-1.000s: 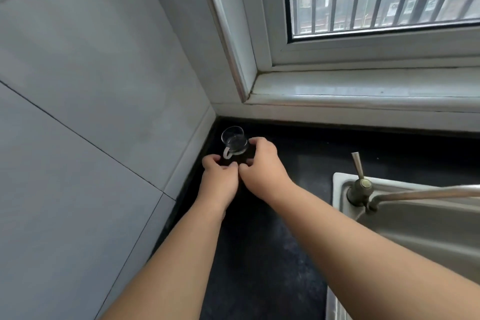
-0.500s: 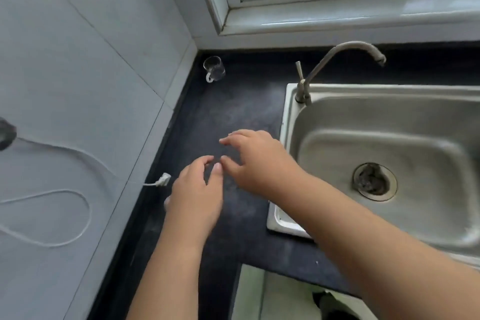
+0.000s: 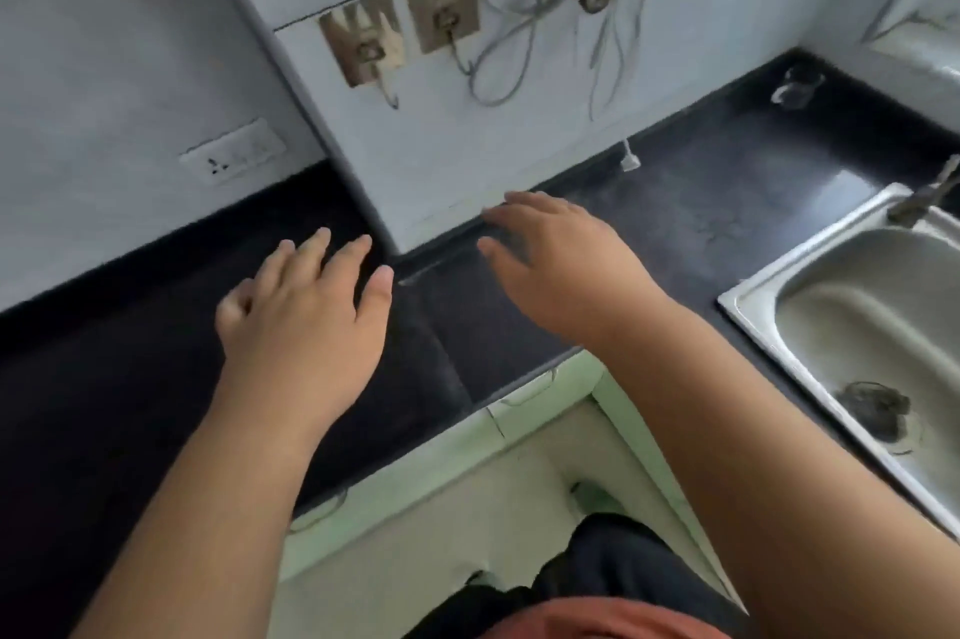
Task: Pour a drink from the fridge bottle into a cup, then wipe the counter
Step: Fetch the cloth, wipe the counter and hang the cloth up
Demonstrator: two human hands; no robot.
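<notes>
- Nearest the camera, the person's dark trousers and a strip of orange clothing showed at the bottom edge, above a pale green cabinet front (image 3: pixel 545 394) under the tabletop.
- The left hand (image 3: pixel 306 321) hovered over the dark tabletop (image 3: pixel 519 337), palm down, fingers spread and mostly straight; its grip was released and held nothing.
- The right hand (image 3: pixel 561 269) hung just beside it to the right, fingers also extended and blurred by motion; its grip was likewise released and empty.
- A stainless sink (image 3: pixel 831 326) lay to the right of the right hand, with the base of a tap (image 3: pixel 919 202) at its far rim.
- Farther back, a white cable plug (image 3: pixel 629 159) dangled at the wall's foot, and sockets with hanging leads covered the tiled wall above.
- The glass cup (image 3: pixel 795 87) stood upright in the far right corner of the tabletop, well apart from both hands; blur hid its handle's direction.
- The cup lay forward and to the right of both hands, so the right hand was the nearer one, though neither was close.
- No bottle, fridge or cloth was in view, so the pouring looked not yet begun; fetching the bottle was likely the next need.
</notes>
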